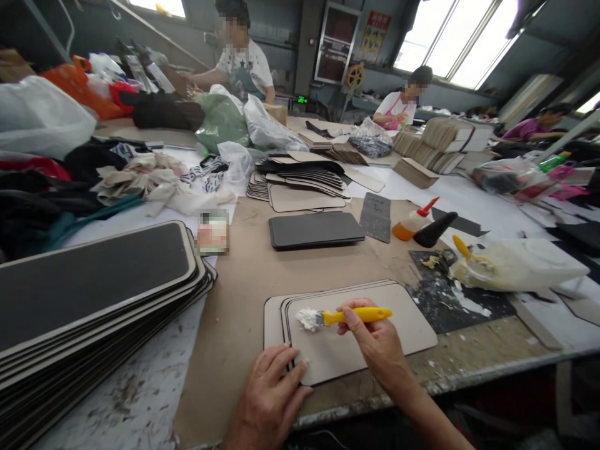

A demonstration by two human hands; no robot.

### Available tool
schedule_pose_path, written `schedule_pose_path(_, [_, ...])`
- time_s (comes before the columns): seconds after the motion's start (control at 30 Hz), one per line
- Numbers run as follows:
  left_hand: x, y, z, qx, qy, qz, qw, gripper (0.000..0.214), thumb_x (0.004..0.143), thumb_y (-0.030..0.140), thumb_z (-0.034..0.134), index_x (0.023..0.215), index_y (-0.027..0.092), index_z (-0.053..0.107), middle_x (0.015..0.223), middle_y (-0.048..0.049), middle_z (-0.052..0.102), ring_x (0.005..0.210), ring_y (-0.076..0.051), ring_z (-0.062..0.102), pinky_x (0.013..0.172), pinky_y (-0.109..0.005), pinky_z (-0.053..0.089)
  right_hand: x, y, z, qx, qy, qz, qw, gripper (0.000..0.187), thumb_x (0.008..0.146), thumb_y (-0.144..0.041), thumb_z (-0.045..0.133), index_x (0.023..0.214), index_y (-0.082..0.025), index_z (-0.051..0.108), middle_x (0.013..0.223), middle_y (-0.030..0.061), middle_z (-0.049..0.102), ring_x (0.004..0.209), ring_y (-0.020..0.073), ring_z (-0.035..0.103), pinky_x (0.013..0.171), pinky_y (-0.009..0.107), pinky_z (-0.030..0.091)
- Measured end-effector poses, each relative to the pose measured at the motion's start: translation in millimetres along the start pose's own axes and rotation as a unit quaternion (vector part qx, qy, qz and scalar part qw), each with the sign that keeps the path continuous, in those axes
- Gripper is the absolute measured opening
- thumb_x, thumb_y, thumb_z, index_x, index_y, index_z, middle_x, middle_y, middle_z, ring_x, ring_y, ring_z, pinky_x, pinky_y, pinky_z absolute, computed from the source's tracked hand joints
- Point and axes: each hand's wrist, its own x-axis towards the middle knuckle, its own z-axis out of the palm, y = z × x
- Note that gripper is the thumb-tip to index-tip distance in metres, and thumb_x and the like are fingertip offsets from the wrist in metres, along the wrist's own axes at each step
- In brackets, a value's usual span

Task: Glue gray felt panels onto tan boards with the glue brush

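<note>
My right hand (372, 331) is closed around the yellow handle of a paintbrush (360, 314). White paste coats its bristles, which are over the top panel's left part; I cannot tell if they touch. Beneath lies a small fanned stack of beige rounded panels (342, 350) with dark edges. My left hand (272, 394) rests on the stack's lower left edges, fingers stretched out and the thumb near the front edge. Beyond the stack lie dark grey panels (316, 229). To the right, a white plastic container (529, 265) lies on its side with a second yellow-handled brush (462, 247) at its mouth.
A tall stack of long dark panels (94, 281) stands left. An orange-filled squeeze bottle (407, 225) and a paste-smeared black sheet (450, 306) are right. More beige panels (304, 197) lie behind. Plastic bags (225, 122) and cloth crowd the back left; several people sit farther off.
</note>
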Motion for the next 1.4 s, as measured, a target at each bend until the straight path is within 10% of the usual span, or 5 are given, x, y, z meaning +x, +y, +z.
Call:
schedule_pose_path(0.47, [-12.1,-30.9,20.5,0.065,0.023,0.124,0.990,0.024,0.081,0.029,0.059,0.103,0.020,0.064,0.097,-0.0085,0.068,0.090,-0.021,0.064,0.074,-0.032,0.055,13.8,37.8,-135.5,-0.274,0.231,-0.032,0.933,0.038,0.080,-0.056,0.050,0.083,-0.018,0.057,0.069,0.0031,0.062,0.056,0.0168,0.062,0.056,0.029,0.052])
schedule_pose_path(0.7, [-16.6,-29.1,22.2,0.059,0.031,0.105,0.992,0.024,0.082,0.028,0.058,0.103,0.017,0.063,0.097,-0.0091,0.068,0.091,-0.020,0.064,0.075,-0.030,0.055,9.3,21.8,-93.0,-0.380,0.185,-0.223,0.878,0.017,0.088,-0.033,0.047,0.082,-0.020,0.056,0.079,0.0053,0.061,0.077,0.0180,0.061,0.073,0.031,0.051])
schedule_pose_path(1.0, [-24.1,-25.1,17.6,0.022,0.028,0.072,0.997,0.026,0.081,0.023,0.060,0.104,0.012,0.060,0.103,-0.0127,0.065,0.100,-0.023,0.062,0.083,-0.035,0.055,-54.1,-13.1,23.4,-0.195,-0.018,-0.263,0.945,0.015,0.085,-0.010,0.047,0.096,-0.018,0.054,0.085,0.0062,0.061,0.085,0.0159,0.058,0.077,0.028,0.051])
schedule_pose_path(1.17, [-16.2,-10.5,6.1,0.024,0.040,0.052,0.998,0.019,0.082,0.018,0.057,0.100,0.013,0.061,0.099,-0.0110,0.066,0.099,-0.023,0.062,0.084,-0.039,0.056,-77.1,-6.5,9.6,-0.159,0.020,-0.224,0.961,0.016,0.085,-0.009,0.047,0.094,-0.019,0.055,0.085,0.0046,0.061,0.083,0.0145,0.060,0.074,0.026,0.052])
schedule_pose_path(1.4, [-8.5,-1.9,0.3,0.014,0.053,0.035,0.998,0.018,0.082,0.020,0.057,0.097,0.011,0.061,0.097,-0.0108,0.065,0.097,-0.022,0.062,0.088,-0.041,0.054,-69.0,24.4,-71.8,-0.295,0.164,-0.151,0.929,0.012,0.087,-0.026,0.050,0.086,-0.019,0.060,0.082,0.0057,0.063,0.076,0.0173,0.062,0.072,0.031,0.052])
